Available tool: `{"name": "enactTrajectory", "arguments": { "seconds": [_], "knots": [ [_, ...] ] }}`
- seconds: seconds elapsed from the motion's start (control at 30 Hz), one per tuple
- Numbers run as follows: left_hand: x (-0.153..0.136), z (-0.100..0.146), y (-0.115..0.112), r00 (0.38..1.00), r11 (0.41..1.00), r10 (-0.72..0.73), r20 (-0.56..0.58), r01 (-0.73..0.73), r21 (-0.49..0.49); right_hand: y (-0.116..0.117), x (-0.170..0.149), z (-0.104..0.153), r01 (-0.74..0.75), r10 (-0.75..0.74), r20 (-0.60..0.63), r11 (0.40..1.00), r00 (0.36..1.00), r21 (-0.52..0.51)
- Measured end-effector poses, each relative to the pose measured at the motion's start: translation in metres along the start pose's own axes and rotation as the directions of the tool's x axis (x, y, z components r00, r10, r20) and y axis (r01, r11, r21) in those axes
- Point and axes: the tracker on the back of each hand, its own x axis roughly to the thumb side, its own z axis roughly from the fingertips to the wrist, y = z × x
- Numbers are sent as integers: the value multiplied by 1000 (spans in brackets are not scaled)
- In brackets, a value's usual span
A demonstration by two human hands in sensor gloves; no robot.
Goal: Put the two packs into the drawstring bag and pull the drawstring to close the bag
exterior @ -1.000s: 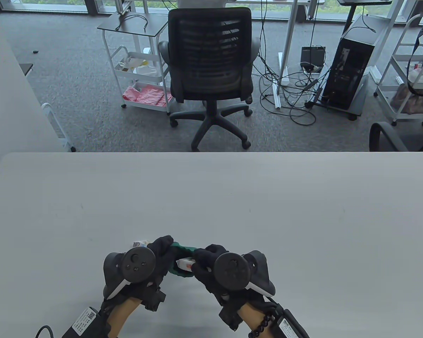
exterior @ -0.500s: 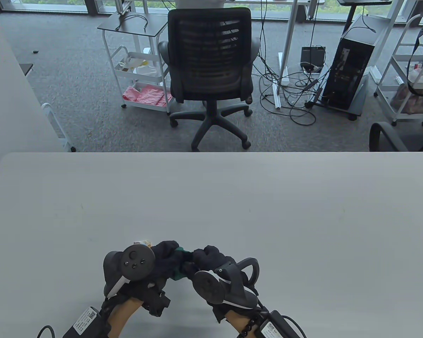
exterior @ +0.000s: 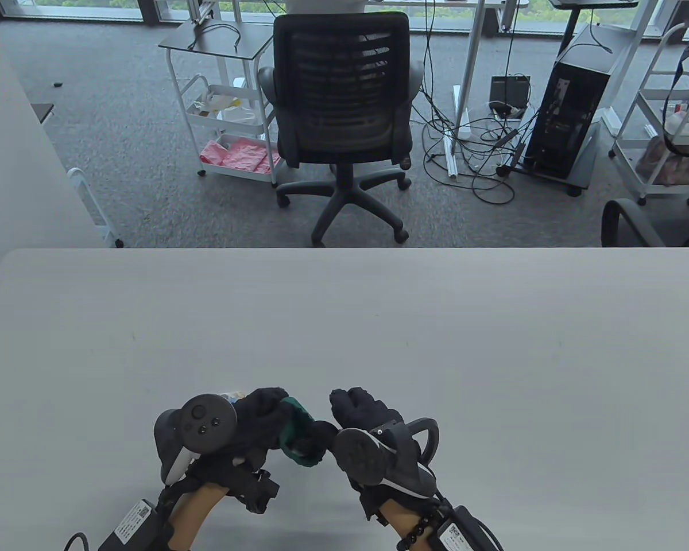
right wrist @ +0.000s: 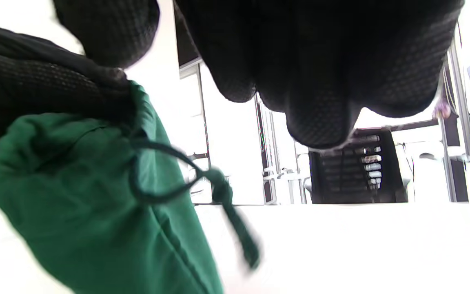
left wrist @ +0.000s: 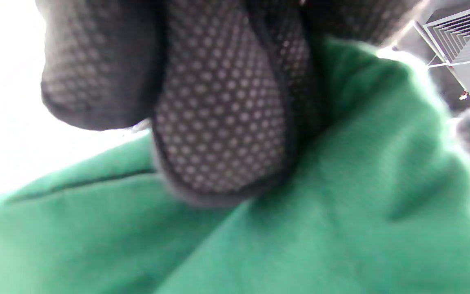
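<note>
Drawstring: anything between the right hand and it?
Nothing visible. In the right wrist view the drawstring hangs loose, with its knot off the side of the green bag, just below the right hand; only open air lies between them. The left hand grips the bag.

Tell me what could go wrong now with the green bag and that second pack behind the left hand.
The drawstring hangs loose with the bag's mouth not cinched, so the contents might slip out. A pack sits behind the left hand, which grips the bag; it may get knocked away. The right hand holds nothing visible.
</note>
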Motion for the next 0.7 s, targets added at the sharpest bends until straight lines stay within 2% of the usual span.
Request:
{"name": "enactTrajectory", "arguments": {
  "seconds": [0.23, 0.47, 0.7],
  "knots": [
    [-1, 0, -1, 1000, 1000, -3, 8, 3, 3, 6, -14, 0, 182, -175, -71, 978, 982, 107],
    [0, 1, -2, 1000, 1000, -14, 18, 14, 8, 11, -10, 0, 213, -207, -59, 964, 977, 157],
    [3, 2, -3, 999, 1000, -10, 35, 9, 7, 28, 1, -1, 198, -193, -45, 946, 980, 257]
  ]
}}
